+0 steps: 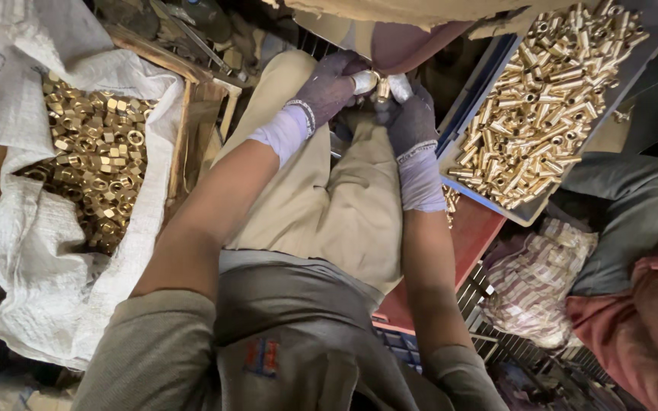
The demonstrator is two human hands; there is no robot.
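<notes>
Both my hands wear grey knitted gloves with white fingertips and meet above my knees. My left hand (329,87) pinches a small brass nut (370,78). My right hand (411,118) holds a short brass fitting (383,90) upright against that nut. The two brass parts touch between my fingertips. Beige trousers (329,205) lie under my hands.
A white sack (32,251) in a wooden crate at left holds several brass hex nuts (97,164). A grey-blue tray (653,34) at upper right is full of brass tube fittings (542,106). Another person's leg and red garment (641,312) sit at right, beside a striped cloth (535,281).
</notes>
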